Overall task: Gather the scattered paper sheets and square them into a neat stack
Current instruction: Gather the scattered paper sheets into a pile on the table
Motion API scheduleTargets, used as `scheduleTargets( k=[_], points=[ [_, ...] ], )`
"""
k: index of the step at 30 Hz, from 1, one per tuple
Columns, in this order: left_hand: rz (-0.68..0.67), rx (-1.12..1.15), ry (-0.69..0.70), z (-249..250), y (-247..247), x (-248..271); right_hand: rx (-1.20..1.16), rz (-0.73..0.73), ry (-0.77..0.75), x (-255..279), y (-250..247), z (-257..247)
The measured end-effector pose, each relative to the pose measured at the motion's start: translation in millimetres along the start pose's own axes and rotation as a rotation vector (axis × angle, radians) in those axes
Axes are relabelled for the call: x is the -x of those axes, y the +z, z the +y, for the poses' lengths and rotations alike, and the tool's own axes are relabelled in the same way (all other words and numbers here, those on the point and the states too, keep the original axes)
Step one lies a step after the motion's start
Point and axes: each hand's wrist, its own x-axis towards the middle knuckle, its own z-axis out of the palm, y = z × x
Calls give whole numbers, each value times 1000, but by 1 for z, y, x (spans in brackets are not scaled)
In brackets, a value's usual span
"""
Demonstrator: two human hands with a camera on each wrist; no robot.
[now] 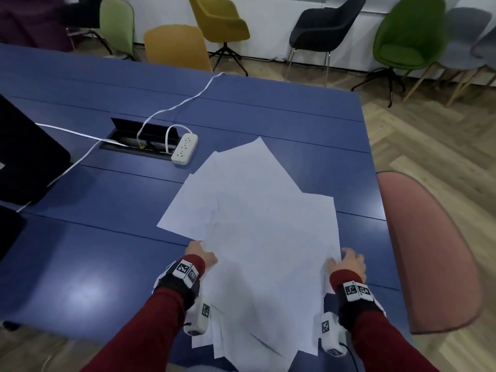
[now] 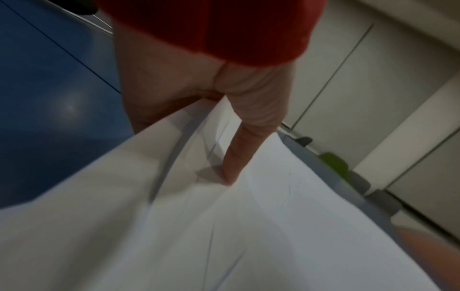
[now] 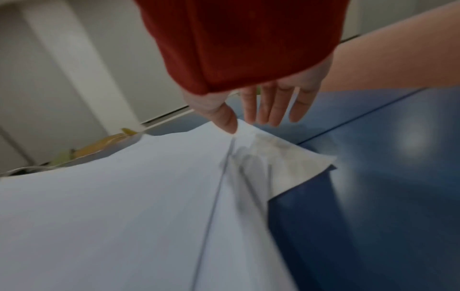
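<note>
The left hand point(image 1: 201, 254) pinched the paper sheets' point(image 1: 257, 224) left edge, thumb on top; the right hand point(image 1: 352, 261) flanked the right edge, fingers straight, thumb touching, apparently to draw them together. Beyond, the white sheets fanned crookedly over the blue table point(image 1: 107, 210), corners splayed.

— At 10 o'clock on the blue table point(image 1: 107, 232)?
— White power strip point(image 1: 184, 149), lying flat just beside an open cable hatch point(image 1: 142, 140); white cable point(image 1: 185, 99) running toward 12 o'clock, off the far edge.
— At 9 o'clock?
— Black object point(image 1: 24, 157), partly out of frame.
— Beyond the table?
— Chairs: yellow point(image 1: 177, 47), mustard point(image 1: 220, 20), black point(image 1: 324, 25), green point(image 1: 408, 41).
— At 3 o'clock?
— Pink chair point(image 1: 429, 251), close against the table edge.
</note>
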Motion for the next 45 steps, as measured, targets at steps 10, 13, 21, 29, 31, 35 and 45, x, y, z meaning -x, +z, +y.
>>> scheduleTargets(
  k=[10, 13, 21, 29, 31, 35, 45],
  points=[
    [9, -339, 120, 11, -4, 2, -252, -183, 87, -12, 9, -15],
    [62, -540, 126, 23, 2, 13, -181, -140, 94, -7, 13, -18],
    [24, -590, 158, 26, 9, 15, -300, -292, 143, -1, 2, -10],
    [79, 40, 111, 3, 16, -5, -543, -237, 19, 8, -5, -7],
    [130, 97, 102, 1, 21, -9, -524, -206, 51, 4, -5, -11],
    [340, -90, 172, 2, 19, -20, -501, -176, 128, -5, -6, -23],
    [260, -444, 163, -3, 16, -32, -233, -104, 249, -21, 4, -43]
  ],
)
